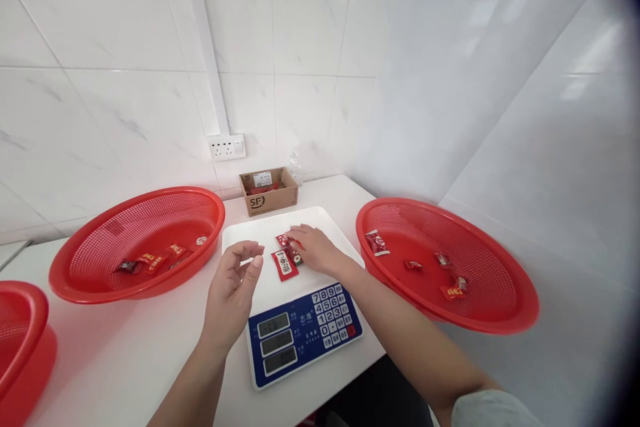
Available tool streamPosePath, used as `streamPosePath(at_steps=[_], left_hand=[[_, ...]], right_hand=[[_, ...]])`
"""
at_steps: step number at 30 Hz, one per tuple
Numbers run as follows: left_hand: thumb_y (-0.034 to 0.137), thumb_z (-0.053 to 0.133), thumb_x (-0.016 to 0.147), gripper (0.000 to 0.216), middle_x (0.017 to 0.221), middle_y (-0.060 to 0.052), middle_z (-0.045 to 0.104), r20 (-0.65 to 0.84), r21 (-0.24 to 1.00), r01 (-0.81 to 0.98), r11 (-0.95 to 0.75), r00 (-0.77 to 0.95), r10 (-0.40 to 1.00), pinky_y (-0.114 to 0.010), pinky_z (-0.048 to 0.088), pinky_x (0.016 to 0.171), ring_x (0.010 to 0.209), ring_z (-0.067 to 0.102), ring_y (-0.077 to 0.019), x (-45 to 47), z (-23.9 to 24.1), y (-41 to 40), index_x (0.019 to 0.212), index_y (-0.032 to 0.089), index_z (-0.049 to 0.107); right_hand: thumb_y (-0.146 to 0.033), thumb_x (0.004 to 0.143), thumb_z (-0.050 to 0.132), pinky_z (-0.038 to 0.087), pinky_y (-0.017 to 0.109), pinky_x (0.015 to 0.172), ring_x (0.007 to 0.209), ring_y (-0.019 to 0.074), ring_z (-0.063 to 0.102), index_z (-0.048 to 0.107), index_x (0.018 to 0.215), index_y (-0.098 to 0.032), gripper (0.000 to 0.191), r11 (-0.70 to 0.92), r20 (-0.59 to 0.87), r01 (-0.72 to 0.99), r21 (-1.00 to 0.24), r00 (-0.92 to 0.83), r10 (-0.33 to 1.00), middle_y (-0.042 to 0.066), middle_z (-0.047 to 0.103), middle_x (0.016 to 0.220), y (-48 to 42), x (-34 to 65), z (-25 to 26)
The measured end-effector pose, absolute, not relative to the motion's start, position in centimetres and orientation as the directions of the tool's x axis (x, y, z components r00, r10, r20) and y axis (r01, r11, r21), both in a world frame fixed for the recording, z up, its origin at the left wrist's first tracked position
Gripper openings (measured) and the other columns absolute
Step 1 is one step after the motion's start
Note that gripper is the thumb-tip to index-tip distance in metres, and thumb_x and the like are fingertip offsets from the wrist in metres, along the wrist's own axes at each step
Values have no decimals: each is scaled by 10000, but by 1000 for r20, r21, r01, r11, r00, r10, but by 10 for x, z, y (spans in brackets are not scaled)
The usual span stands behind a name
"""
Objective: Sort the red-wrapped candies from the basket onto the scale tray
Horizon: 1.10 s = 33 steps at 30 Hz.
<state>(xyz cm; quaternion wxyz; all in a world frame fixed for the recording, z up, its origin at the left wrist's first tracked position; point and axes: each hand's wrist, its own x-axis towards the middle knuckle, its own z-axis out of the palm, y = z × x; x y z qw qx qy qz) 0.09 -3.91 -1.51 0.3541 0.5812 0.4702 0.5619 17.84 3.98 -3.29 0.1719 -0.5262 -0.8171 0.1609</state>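
A white electronic scale [300, 330] with a blue keypad panel stands on the white counter in front of me. Small red snack packets [284, 263] lie on its white weighing pan [240, 237]. My right hand [317, 250] rests palm down on the pan, its fingers on the packets at the pan's middle. My left hand [234, 290] hovers above the pan's left edge, fingers loosely curled and apart, holding nothing.
A red mesh basket [140, 240] at the left holds several red packets. Another red basket [445, 263] at the right also holds several. A third red basket [20, 333] shows at the far left. A small cardboard box [270, 192] stands by the tiled wall, below a socket [227, 147].
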Motion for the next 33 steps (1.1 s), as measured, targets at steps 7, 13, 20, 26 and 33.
streamPosePath(at_steps=[7, 13, 20, 26, 33], left_hand=[[384, 626, 746, 367, 928, -37, 594, 148, 963, 191, -192, 225, 963, -284, 508, 657, 772, 582, -168, 15, -15, -50, 1078, 246, 554], [395, 678, 687, 345, 748, -13, 609, 73, 968, 211, -134, 271, 960, -264, 493, 595, 678, 580, -170, 27, -22, -57, 996, 251, 629], [354, 731, 650, 184, 829, -23, 633, 63, 992, -119, -38, 213, 975, -244, 543, 717, 836, 606, -179, 30, -26, -57, 660, 211, 616], [165, 620, 737, 39, 644, 32, 598, -306, 804, -509, 308, 91, 948, -251, 592, 612, 529, 582, -85, 20, -15, -44, 741, 204, 615], [68, 449, 827, 232, 640, 21, 628, -440, 733, -562, 383, 36, 897, -208, 581, 487, 530, 637, -98, 26, -4, -44, 708, 176, 616]], right_hand=[[-172, 847, 451, 457, 379, 825, 1037, 234, 566, 59, 1452, -221, 723, 481, 180, 581, -656, -499, 848, 127, 562, 1226, -28, 173, 4], [-161, 806, 500, 468, 327, 698, 848, 220, 618, -105, 1441, -248, 881, 435, 53, 568, -699, -565, 823, 103, 628, 1108, -60, 185, 17], [-290, 793, 609, 474, 285, 782, 829, 132, 627, -4, 1438, -353, 892, 350, 11, 487, -800, -572, 820, 63, 454, 1362, -64, 227, 28], [-233, 829, 526, 454, 352, 847, 978, 200, 594, 377, 1361, -274, 555, -29, -75, 824, -566, -16, 997, 88, 578, 1224, -20, 340, 8], [-154, 471, 789, 459, 407, 805, 1036, 319, 579, 652, 1055, -153, 600, -492, -368, 840, -227, 394, 842, 174, 582, 1176, -22, 428, -37]])
